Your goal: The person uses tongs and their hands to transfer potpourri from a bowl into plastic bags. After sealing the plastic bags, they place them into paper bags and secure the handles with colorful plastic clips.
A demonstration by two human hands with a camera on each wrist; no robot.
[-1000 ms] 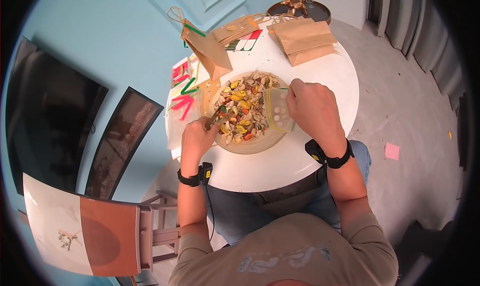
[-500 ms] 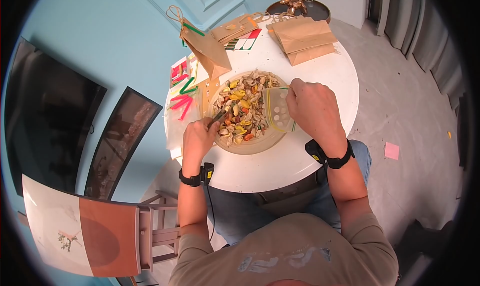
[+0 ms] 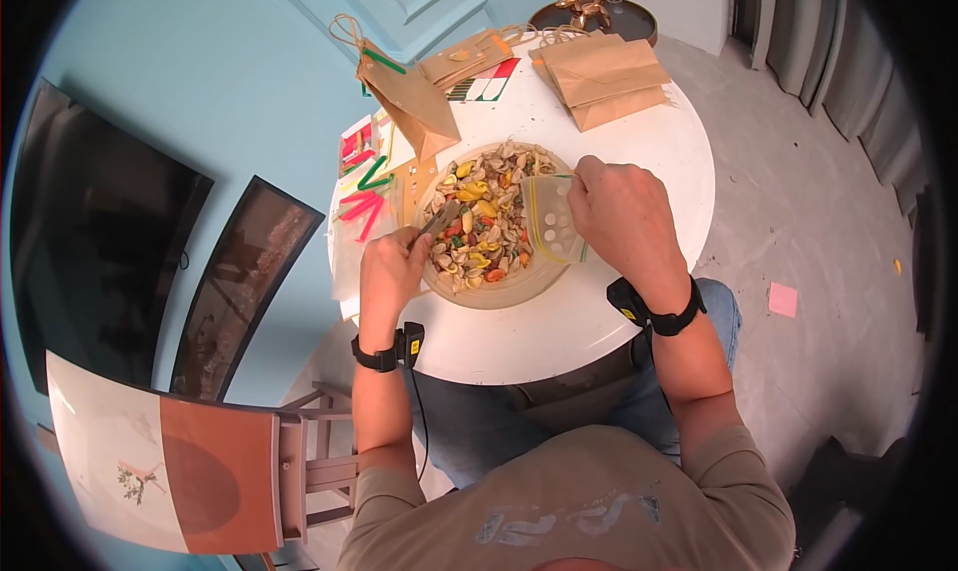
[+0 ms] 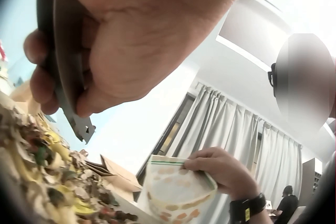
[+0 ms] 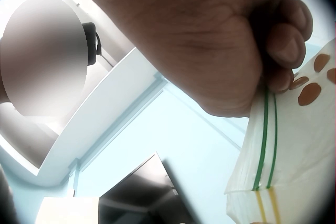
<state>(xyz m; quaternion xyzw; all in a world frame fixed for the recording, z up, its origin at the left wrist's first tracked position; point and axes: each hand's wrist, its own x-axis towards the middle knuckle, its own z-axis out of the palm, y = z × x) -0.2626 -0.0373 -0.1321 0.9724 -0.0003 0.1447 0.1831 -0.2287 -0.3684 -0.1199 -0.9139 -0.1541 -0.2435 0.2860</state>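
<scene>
My left hand (image 3: 391, 272) grips metal tongs (image 3: 440, 219) at the left side of a wide, shallow bowl (image 3: 489, 299). The tongs' tips hang over a heap of dried petals and pods (image 3: 481, 190), mostly beige with yellow, orange and green pieces. In the left wrist view, fingers and thumb squeeze the tongs (image 4: 65, 82), and one notched tip shows with nothing at its end. On the bowl's right side, my right hand (image 3: 629, 217) pinches the zip edge of a clear, dotted zip bag (image 3: 551, 220). Green and yellow zip lines cross this bag (image 5: 294, 145) in the right wrist view.
Several brown paper bags (image 3: 606, 80) lie at the back of the round white table (image 3: 489, 356); another bag (image 3: 407, 102) stands at the back left. Pink and green strips (image 3: 361, 208) lie left of the bowl on a pale sheet. A dark stool (image 3: 634, 20) is behind the table.
The left hand has shifted slightly left, and the tongs' tips have swung a little away across the dried petals. The right hand and the zip bag stay in place.
</scene>
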